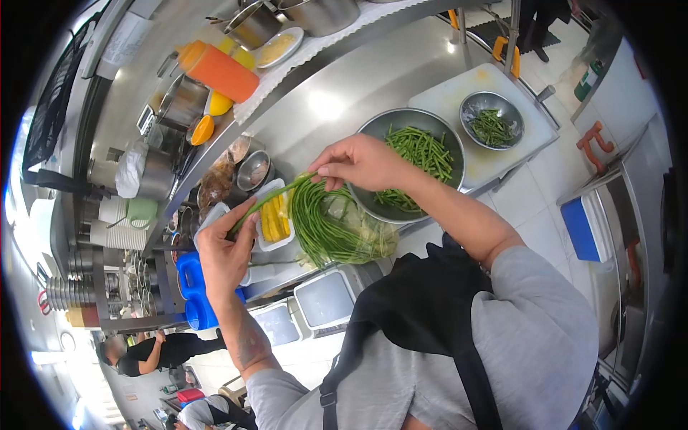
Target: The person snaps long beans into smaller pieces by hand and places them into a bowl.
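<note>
1. Your left hand (228, 240) has its grip closed on one end of a few long green beans (276, 195), thumb against fingers.
2. Your right hand (351, 161) pinches their other end with its fingertips, so the beans run between your two hands, above the worktop (337, 93).
3. Just below them is a white tray (287, 241) of yellow strips (274, 218).
4. Beside that tray, a curved bunch of long beans (315, 229) lies next to clear plastic (383, 240).
5. Under your right forearm sits a large metal bowl (374, 130) of cut beans (423, 152).
6. Farther right, a small metal bowl (517, 115) with darker bean pieces (493, 129) stands on a white cutting board (444, 97).
7. On the shelf across from you, an orange squeeze bottle (222, 72) stands near a white plate (292, 37) of food.
</note>
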Available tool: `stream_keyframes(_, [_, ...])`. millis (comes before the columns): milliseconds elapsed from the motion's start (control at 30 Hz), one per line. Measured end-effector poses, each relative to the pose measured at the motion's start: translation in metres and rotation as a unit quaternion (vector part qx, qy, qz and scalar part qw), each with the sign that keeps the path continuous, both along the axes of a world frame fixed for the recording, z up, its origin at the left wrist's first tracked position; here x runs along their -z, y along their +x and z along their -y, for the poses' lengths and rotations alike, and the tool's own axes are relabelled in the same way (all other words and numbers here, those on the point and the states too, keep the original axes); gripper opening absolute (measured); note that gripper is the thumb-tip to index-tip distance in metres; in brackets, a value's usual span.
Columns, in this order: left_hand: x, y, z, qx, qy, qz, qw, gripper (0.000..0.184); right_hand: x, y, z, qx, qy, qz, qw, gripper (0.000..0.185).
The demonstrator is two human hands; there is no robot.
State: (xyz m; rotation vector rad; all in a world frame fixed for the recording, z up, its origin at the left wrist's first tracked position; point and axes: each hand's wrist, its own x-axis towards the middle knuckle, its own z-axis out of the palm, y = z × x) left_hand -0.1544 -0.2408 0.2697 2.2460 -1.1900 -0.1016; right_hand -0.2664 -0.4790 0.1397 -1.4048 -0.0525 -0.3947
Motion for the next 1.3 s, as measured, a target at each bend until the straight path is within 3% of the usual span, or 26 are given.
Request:
stream_keyframes(33, [-0.001, -0.001, 0.000, 0.026, 0.018, 0.030, 0.999, 0.024, -0.005, -0.006, -0.009, 0.099, -0.070, -0.001, 0.993, 0.017])
stream_keyframes(67, [0.004, -0.004, 0.005, 0.031, 0.019, 0.028, 0.999, 0.024, -0.003, -0.006, -0.012, 0.104, -0.068, -0.004, 0.992, 0.017])
stream_keyframes(100, [0.014, -0.012, 0.014, 0.072, 0.029, 0.134, 0.988, 0.022, 0.003, -0.003, -0.013, 0.252, -0.254, 0.017, 0.934, 0.014])
stream_keyframes(133, [0.023, -0.024, 0.025, 0.114, 0.035, 0.237, 0.964, 0.020, 0.010, 0.001, -0.013, 0.383, -0.428, 0.035, 0.818, 0.013])
stream_keyframes(200, [0.042, -0.054, 0.051, 0.102, 0.072, 0.241, 0.962, 0.016, 0.028, 0.012, -0.002, 0.396, -0.420, 0.004, 0.816, 0.010])
stream_keyframes(267, [0.054, -0.062, 0.069, 0.104, 0.098, 0.235, 0.961, 0.016, 0.047, -0.006, 0.026, 0.394, -0.465, -0.105, 0.786, 0.010])
stream_keyframes(333, [0.064, -0.056, 0.073, 0.124, 0.017, 0.225, 0.966, 0.017, 0.059, -0.054, 0.069, 0.466, -0.448, -0.164, 0.746, 0.011])
stream_keyframes(400, [0.062, -0.053, 0.070, 0.070, 0.000, 0.113, 0.991, 0.018, 0.075, -0.102, 0.117, 0.538, -0.405, -0.270, 0.688, 0.016])
stream_keyframes(433, [0.066, -0.044, 0.069, 0.067, -0.004, 0.062, 0.996, 0.019, 0.083, -0.129, 0.136, 0.598, -0.364, -0.193, 0.688, 0.021])
stream_keyframes(500, [0.071, -0.025, 0.067, 0.077, -0.012, -0.045, 0.996, 0.021, 0.108, -0.172, 0.184, 0.603, -0.355, -0.243, 0.671, 0.025])
stream_keyframes(533, [0.077, -0.016, 0.070, 0.074, -0.005, -0.045, 0.996, 0.021, 0.131, -0.193, 0.206, 0.519, -0.451, -0.371, 0.625, 0.027])
stream_keyframes(600, [0.087, 0.007, 0.082, 0.147, 0.015, -0.133, 0.980, 0.023, 0.123, -0.189, 0.199, 0.489, -0.470, -0.369, 0.635, 0.031])
stream_keyframes(667, [0.100, 0.019, 0.093, 0.157, 0.035, -0.172, 0.972, 0.021, 0.088, -0.173, 0.164, 0.458, -0.318, -0.256, 0.790, 0.035])
stream_keyframes(700, [0.100, 0.014, 0.099, 0.147, 0.041, -0.235, 0.960, 0.022, 0.066, -0.162, 0.137, 0.380, -0.276, -0.238, 0.850, 0.038])
stream_keyframes(767, [0.100, 0.012, 0.106, 0.144, 0.050, -0.250, 0.956, 0.022, 0.061, -0.136, 0.098, 0.263, -0.254, -0.118, 0.923, 0.035])
stream_keyframes(833, [0.100, 0.007, 0.111, 0.140, 0.053, -0.264, 0.953, 0.023, 0.060, -0.118, 0.075, 0.193, -0.222, -0.073, 0.953, 0.032])
stream_keyframes(933, [0.096, 0.009, 0.109, 0.133, 0.072, -0.253, 0.955, 0.025, 0.049, -0.107, 0.063, 0.176, -0.238, -0.168, 0.940, 0.029])
stream_keyframes(1000, [0.098, 0.010, 0.107, 0.140, 0.059, -0.240, 0.959, 0.025, 0.052, -0.103, 0.062, 0.165, -0.256, -0.160, 0.939, 0.022])
stream_keyframes(1100, [0.106, 0.008, 0.106, 0.158, 0.030, -0.217, 0.963, 0.024, 0.058, -0.095, 0.054, 0.165, -0.286, -0.129, 0.935, 0.011])
stream_keyframes(1167, [0.116, 0.005, 0.110, 0.170, 0.013, -0.208, 0.963, 0.022, 0.065, -0.083, 0.045, 0.248, -0.430, -0.062, 0.866, 0.006])
stream_keyframes(1233, [0.130, -0.002, 0.115, 0.250, -0.020, -0.099, 0.963, 0.022, 0.060, -0.065, 0.029, 0.246, -0.422, -0.014, 0.873, 0.005])
stream_keyframes(1267, [0.130, -0.011, 0.117, 0.248, -0.020, -0.099, 0.964, 0.022, 0.055, -0.058, 0.024, 0.246, -0.415, 0.035, 0.876, 0.005])
stream_keyframes(1300, [0.129, -0.021, 0.121, 0.210, 0.049, -0.084, 0.973, 0.022, 0.044, -0.057, 0.024, 0.229, -0.374, 0.004, 0.899, 0.010])
